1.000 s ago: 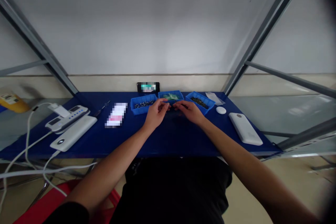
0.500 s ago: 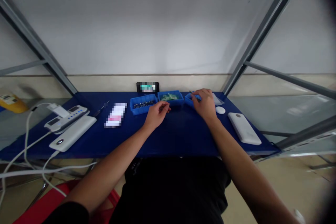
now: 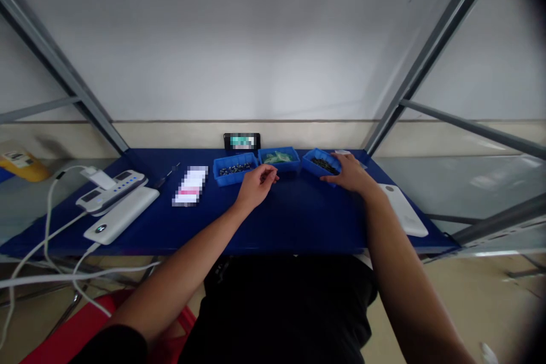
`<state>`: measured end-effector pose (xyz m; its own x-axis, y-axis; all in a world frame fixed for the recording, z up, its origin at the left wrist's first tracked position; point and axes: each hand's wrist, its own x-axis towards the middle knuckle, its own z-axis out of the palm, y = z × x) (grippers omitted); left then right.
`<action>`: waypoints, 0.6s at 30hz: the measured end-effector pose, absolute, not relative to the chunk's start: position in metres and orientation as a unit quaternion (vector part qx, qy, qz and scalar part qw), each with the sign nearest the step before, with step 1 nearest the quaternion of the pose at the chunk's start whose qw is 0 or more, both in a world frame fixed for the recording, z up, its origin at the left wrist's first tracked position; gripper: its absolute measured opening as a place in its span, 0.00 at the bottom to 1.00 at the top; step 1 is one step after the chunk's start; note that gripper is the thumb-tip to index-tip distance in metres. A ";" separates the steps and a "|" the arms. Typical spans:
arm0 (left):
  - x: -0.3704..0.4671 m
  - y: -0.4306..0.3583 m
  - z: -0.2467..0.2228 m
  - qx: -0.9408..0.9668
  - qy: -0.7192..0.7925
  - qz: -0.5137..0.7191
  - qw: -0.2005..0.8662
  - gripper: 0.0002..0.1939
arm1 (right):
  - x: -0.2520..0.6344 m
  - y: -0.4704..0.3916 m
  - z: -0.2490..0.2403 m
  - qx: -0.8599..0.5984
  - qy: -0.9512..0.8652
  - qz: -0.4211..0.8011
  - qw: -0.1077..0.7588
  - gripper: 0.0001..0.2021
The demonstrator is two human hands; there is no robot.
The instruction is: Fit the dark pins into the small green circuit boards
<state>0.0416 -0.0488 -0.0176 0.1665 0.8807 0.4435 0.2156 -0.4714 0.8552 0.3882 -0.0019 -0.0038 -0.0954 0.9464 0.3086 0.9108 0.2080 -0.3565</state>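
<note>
1. Left bin (image 3: 232,180), rectangular blue plastic, small silvery-and-dark parts: on the dark-blue smooth tabletop (image 3: 290,222), seemingly for your easy reach.
2. Middle bin (image 3: 281,167), blue plastic, green pieces: alongside.
3. Right bin (image 3: 313,170), blue plastic, dark slender parts: askew.
4. Your right hand (image 3: 350,172): thumb and fingers parted about its right end; grip cannot be told.
5. Your left hand (image 3: 257,185): fingertips gathered, perhaps for fine handling; contents hidden.

Middle bin (image 3: 279,166): blue, green pieces (image 3: 277,157) inside. Left bin (image 3: 231,180) beside it: same blue, mixed silver and dark bits (image 3: 235,169). Right bin (image 3: 313,170) beside it: same blue, dark contents (image 3: 323,165). Tabletop (image 3: 294,222) under it: plain navy. Power bank (image 3: 125,213) far left of it: white, dark round display (image 3: 100,228). Stool (image 3: 74,327) lower left of it: red. Clothing (image 3: 277,307) below it: black.
</note>
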 end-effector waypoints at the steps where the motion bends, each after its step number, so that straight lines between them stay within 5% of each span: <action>1: 0.042 -0.049 -0.018 0.692 0.398 0.507 0.325 0.13 | 0.389 -0.002 -0.003 -0.626 -0.740 0.044 0.243 0.50; 12: 0.043 -0.047 -0.019 0.715 0.434 0.454 0.306 0.11 | 0.384 -0.018 0.025 -0.590 -0.646 0.104 0.473 0.47; 18: 0.044 -0.047 -0.021 0.728 0.412 0.438 0.329 0.21 | 0.377 -0.027 0.035 -0.488 -0.671 0.151 0.537 0.47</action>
